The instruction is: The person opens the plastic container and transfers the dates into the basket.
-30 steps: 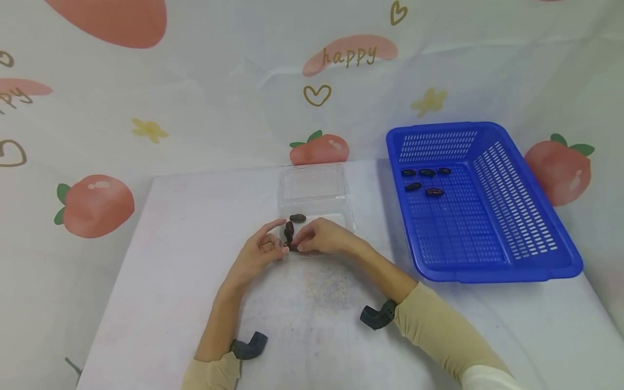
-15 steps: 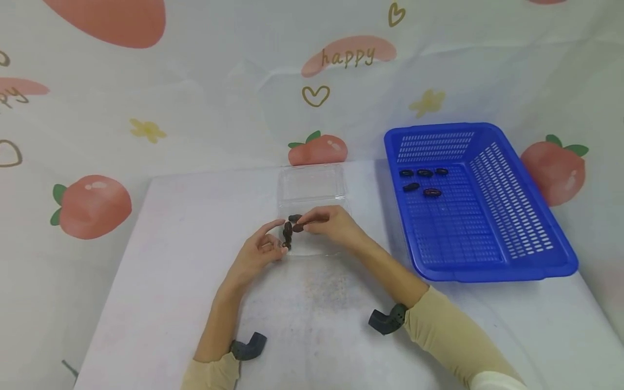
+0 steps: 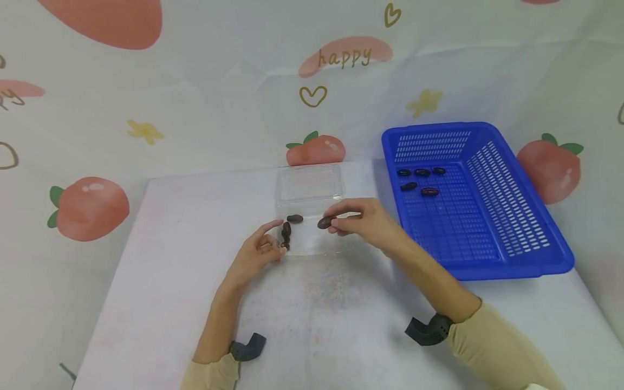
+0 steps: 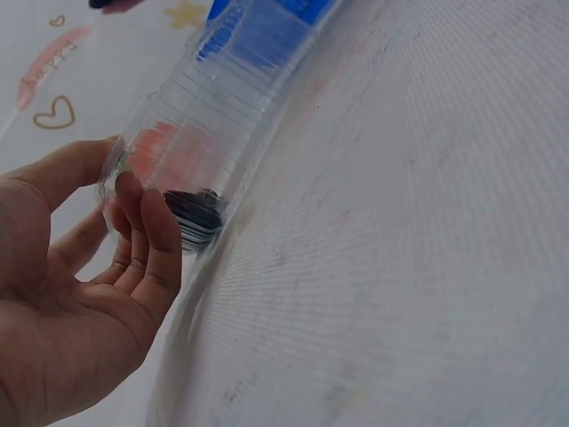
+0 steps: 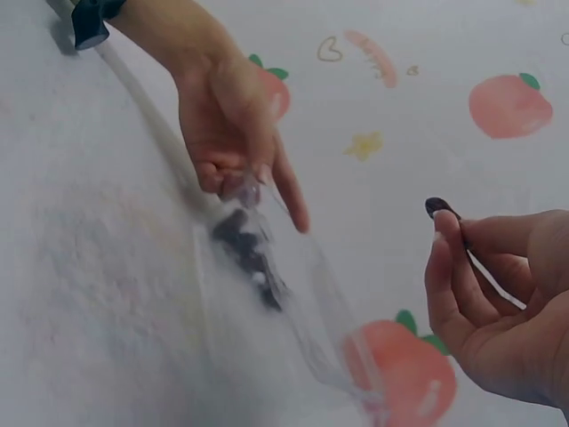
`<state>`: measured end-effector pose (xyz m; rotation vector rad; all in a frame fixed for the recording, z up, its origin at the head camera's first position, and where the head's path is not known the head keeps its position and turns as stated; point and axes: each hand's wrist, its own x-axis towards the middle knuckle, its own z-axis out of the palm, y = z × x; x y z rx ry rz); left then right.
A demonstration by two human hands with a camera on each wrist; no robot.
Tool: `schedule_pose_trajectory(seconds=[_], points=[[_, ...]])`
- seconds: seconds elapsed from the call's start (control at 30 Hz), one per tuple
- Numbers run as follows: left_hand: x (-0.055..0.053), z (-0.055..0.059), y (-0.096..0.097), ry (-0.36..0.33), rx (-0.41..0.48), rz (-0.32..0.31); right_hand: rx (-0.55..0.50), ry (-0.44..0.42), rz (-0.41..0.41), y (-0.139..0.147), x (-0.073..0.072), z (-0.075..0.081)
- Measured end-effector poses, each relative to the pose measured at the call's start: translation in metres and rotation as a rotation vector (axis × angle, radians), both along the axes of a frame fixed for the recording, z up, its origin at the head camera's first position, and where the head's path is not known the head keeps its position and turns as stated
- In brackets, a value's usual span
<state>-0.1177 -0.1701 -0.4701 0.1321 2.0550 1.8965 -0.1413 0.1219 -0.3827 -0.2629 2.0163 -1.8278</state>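
- Left hand [image 3: 258,248] is gripping the clear plastic box [image 3: 314,238], left edge
- Right hand [image 3: 370,221] is pinching a dark oval fruit [image 3: 325,222] — above the box
- White cloth [image 3: 195,227] is spreading left of the box

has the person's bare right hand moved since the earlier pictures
Yes, rightward: in the head view, the right hand has shifted from the left part of the clear plastic box toward its right edge, nearer the blue perforated plastic basket.
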Motion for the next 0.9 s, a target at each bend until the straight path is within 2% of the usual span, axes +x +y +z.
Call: schedule_pose_trajectory(seconds=[0.37,0.73,0.9], points=[[0.000,-0.001,0.000,0.002,-0.004,-0.003,0.130,0.061,-0.031,0.057,0.001,0.018],[-0.001,0.000,0.000,0.015,0.004,-0.012,0.282,0.092,-0.130,0.104,-0.004,0.021],[0.000,0.000,0.000,0.004,-0.006,-0.005,0.300,0.119,-0.155,0.131,-0.008,0.016]])
